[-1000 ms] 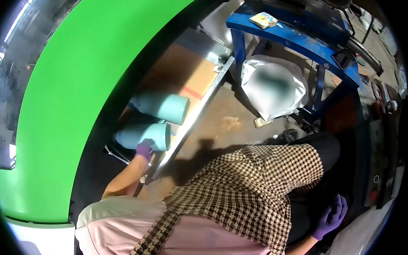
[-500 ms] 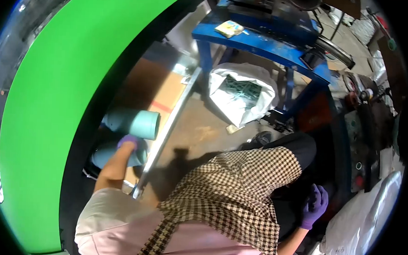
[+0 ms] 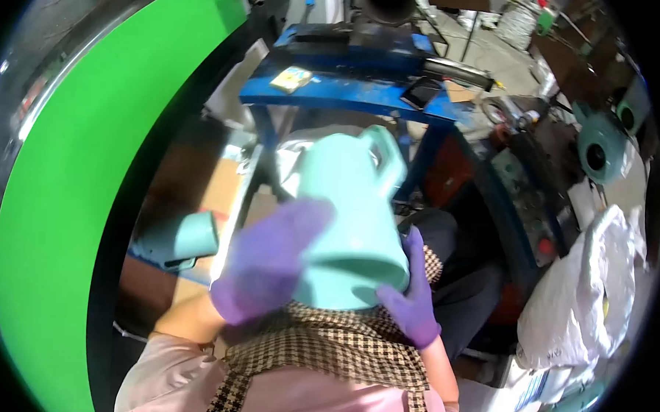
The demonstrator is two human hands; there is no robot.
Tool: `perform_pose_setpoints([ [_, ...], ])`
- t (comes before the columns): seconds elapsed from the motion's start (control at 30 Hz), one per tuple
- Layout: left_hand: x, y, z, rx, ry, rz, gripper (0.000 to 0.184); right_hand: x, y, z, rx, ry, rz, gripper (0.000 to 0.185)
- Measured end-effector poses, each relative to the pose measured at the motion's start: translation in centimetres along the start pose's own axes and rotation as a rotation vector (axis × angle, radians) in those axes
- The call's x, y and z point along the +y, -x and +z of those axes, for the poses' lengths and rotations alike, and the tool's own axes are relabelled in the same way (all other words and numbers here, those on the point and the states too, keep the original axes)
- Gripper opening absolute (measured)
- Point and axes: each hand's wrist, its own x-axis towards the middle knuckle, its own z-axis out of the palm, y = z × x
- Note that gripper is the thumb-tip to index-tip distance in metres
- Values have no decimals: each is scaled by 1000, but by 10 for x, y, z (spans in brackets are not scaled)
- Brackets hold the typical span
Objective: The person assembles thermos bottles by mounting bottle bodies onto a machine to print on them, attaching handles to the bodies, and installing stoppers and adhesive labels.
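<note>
A mint-green plastic jug (image 3: 349,199) with a loop handle is in front of my lap, tilted, its wide lower end towards me. My right hand (image 3: 413,294), in a purple glove, grips that end, thumb at the edge and fingers along the side. My left hand (image 3: 265,258), gloved too, is smeared by motion at the jug's left side; whether its fingers close on the jug cannot be made out. Another mint-green jug (image 3: 189,237) lies on its side at the left, on a cardboard-lined surface (image 3: 216,194).
A curved green machine panel (image 3: 58,194) fills the left. Ahead stands a blue bench (image 3: 335,96) bearing a phone (image 3: 421,93) and a small yellowish packet (image 3: 291,79). At right are a white sack (image 3: 576,305) and another mint-green jug (image 3: 601,148).
One of the two jugs at the left has come over in front of my lap. My left hand moved right with it, and my right hand came in from the right to hold it.
</note>
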Motion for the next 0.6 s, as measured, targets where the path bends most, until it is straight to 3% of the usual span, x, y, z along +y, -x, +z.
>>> perform_pose_setpoints([
  [0.03,18,-8,12,-56,82,29,47,-1,-7,-2,29,-136,-7,99],
  [0.07,25,-14,12,-118,289,74,49,13,-10,-17,138,177,-222,80],
  [0.1,26,-18,13,-182,494,114,52,19,-9,-31,192,269,-227,74],
  [0.17,0,-20,32,-5,478,-71,54,29,2,-49,281,444,-225,61],
  [0.2,-13,-21,41,83,479,-163,55,25,7,-46,324,388,-204,51],
  [0.23,-36,-15,66,248,348,-291,57,40,15,-50,284,455,-229,54],
  [0.27,-80,0,104,213,458,-387,57,43,20,-50,220,332,-136,54],
  [0.33,-134,16,152,216,1205,-683,76,32,16,-47,35,122,115,55],
  [0.37,-141,17,158,240,1854,-842,93,57,18,-51,52,-4,113,55],
  [0.4,-138,14,159,273,1917,-767,97,101,22,-60,70,-128,108,55],
  [0.5,-150,12,157,223,2110,-576,109,122,9,-73,80,-255,182,53],
  [0.53,-166,17,162,279,2155,-682,113,123,4,-75,81,-270,194,52],
  [0.6,-162,-2,140,288,1971,-597,113,123,-5,-77,101,-285,201,50],
])
